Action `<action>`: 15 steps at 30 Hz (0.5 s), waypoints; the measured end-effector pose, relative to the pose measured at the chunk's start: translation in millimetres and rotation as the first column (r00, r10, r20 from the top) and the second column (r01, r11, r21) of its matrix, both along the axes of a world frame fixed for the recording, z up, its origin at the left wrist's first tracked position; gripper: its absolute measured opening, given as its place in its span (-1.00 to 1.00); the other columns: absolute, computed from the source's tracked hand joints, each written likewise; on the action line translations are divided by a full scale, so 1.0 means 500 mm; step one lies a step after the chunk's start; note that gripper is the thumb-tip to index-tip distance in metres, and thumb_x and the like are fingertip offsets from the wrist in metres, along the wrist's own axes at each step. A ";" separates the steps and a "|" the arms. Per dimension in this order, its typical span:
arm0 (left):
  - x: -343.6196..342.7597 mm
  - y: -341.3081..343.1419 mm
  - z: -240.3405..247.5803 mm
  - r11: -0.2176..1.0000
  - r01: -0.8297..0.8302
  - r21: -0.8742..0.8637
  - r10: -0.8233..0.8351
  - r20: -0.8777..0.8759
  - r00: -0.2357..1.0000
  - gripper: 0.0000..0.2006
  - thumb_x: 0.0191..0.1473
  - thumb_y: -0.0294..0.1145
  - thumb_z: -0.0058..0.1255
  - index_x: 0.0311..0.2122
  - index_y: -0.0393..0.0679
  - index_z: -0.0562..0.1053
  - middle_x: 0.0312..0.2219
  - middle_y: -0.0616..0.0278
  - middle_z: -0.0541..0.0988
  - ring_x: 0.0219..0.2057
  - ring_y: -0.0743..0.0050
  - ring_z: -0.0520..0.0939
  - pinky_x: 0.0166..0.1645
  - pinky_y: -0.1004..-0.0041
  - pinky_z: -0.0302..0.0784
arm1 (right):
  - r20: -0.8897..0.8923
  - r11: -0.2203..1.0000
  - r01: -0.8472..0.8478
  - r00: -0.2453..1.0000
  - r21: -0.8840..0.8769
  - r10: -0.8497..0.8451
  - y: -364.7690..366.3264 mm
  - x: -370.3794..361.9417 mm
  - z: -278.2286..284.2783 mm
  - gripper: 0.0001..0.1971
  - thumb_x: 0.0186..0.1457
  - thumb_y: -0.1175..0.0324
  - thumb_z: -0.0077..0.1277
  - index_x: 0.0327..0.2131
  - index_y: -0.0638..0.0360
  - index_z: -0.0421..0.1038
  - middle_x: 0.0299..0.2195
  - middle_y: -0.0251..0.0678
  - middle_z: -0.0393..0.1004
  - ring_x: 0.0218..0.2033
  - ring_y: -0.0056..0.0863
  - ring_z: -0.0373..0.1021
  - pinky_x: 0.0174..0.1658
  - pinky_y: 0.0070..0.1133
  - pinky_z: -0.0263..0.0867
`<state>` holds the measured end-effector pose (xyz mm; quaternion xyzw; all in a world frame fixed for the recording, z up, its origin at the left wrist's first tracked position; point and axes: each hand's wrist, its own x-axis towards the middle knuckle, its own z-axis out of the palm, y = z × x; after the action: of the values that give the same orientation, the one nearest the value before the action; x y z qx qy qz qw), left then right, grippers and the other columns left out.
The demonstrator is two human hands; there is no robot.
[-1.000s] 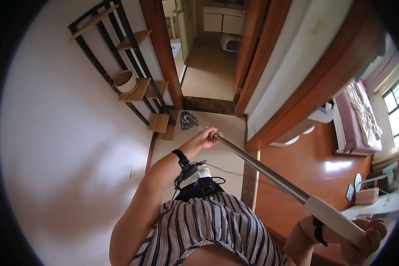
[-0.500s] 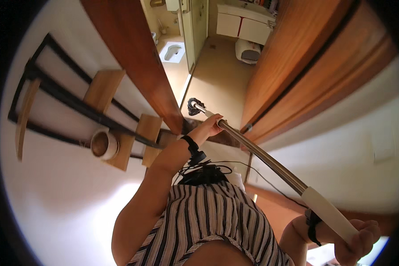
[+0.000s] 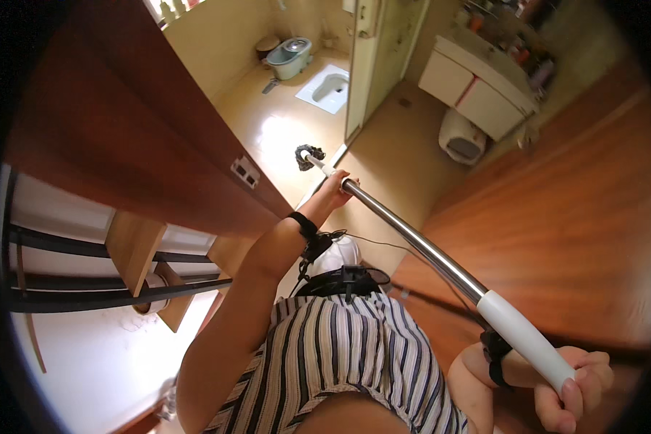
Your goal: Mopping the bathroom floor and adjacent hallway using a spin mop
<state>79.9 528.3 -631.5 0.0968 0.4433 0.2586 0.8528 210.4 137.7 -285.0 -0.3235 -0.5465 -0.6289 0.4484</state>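
In the bathroom doorway, a reddish-brown door (image 3: 550,210) fills the right side, beside a pale floor (image 3: 387,155) and a white cabinet (image 3: 474,90). The mop (image 3: 419,240) slants across the person's front, its pole running from lower right up toward the floor. Beyond it are a squat toilet (image 3: 330,90) and a pale blue bucket (image 3: 289,61). The right grip (image 3: 575,387) is wrapped round the pole's white end; the left grip (image 3: 334,189) is closed round the pole near its far end. The dark mop head (image 3: 301,160) may or may not touch the floor; I cannot tell. Good handling probably means steering with the left, steadying with the right, and keeping the thin cable (image 3: 392,246) from snagging.
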 end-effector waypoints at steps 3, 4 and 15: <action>-0.001 0.094 0.028 0.994 -0.108 -0.001 0.108 0.033 0.994 -0.63 -0.08 -0.46 -0.22 -0.20 -0.32 -0.02 -0.38 -0.13 0.29 -0.44 0.09 0.48 -0.36 0.26 0.52 | 0.404 0.996 0.050 0.912 0.069 -0.074 0.087 0.154 0.056 -0.64 0.08 0.31 -0.61 -0.65 0.19 0.15 -0.77 -0.40 0.08 -0.80 -0.65 0.02 -0.81 -0.76 -0.14; -0.003 0.166 0.081 0.991 -0.132 -0.025 0.134 0.050 0.990 -0.64 -0.08 -0.46 -0.22 -0.20 -0.34 -0.02 -0.40 -0.12 0.31 -0.44 0.10 0.48 -0.36 0.28 0.52 | 0.453 0.992 0.113 0.883 0.051 -0.124 0.139 0.157 0.090 -0.65 0.07 0.32 -0.60 -0.63 0.23 0.15 -0.77 -0.39 0.09 -0.82 -0.63 0.02 -0.80 -0.74 -0.16; -0.508 0.548 0.332 0.882 -0.453 -0.131 0.458 0.014 0.889 -0.64 -0.06 -0.38 -0.20 -0.22 -0.40 0.05 -0.43 -0.22 0.38 -0.45 0.07 0.48 -0.42 0.28 0.51 | -0.278 0.895 -0.183 0.958 -0.407 0.070 0.673 -0.233 0.347 -0.78 0.03 0.28 -0.42 -0.63 0.07 0.10 -0.69 -0.40 0.04 -0.75 -0.61 -0.09 -0.69 -0.64 -0.19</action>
<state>-174.0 802.4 -465.5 -0.0690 0.4497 0.4257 0.7822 93.9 474.2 -111.7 -0.4561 -0.6287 -0.4156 0.4734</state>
